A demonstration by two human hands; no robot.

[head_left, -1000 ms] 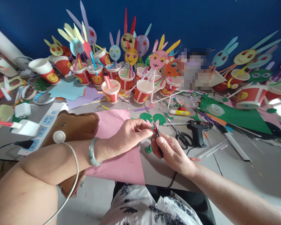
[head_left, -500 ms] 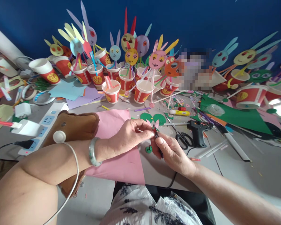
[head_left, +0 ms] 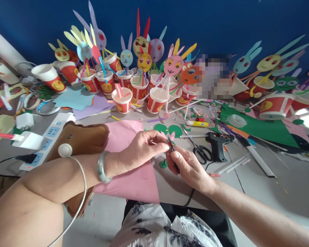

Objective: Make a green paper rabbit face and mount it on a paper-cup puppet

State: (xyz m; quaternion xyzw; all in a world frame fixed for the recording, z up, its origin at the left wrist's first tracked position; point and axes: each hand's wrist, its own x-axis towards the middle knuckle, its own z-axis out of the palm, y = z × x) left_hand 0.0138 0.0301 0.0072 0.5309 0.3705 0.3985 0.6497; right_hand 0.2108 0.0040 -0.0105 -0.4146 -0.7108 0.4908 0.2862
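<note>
My right hand (head_left: pixel 187 166) is closed round small dark scissors (head_left: pixel 172 147), whose narrow blades point up and away from me. Beside the blades, my left hand (head_left: pixel 151 147) is pinched shut; what its fingertips hold is too small and hidden to make out. Small pink paper pieces (head_left: pixel 172 136) show just past the blade tips. Beyond them lie green paper discs (head_left: pixel 175 131). A smaller green disc with black lettering (head_left: pixel 163 164) lies beneath my hands. Pink paper (head_left: pixel 128 185) is spread under my left forearm.
Black-handled scissors (head_left: pixel 201 154) and a glue gun (head_left: pixel 217 145) lie to the right, with a glue stick (head_left: pixel 197 124) behind. Red paper cups (head_left: pixel 158 100) with paper rabbit heads (head_left: pixel 173 65) line the back. A power strip (head_left: pixel 47 140) and brown pouch (head_left: pixel 84 137) are at left.
Almost nothing differs. Both hands and the small scissors stay in the same place, with only a very slight shift at the fingertips and blades.
</note>
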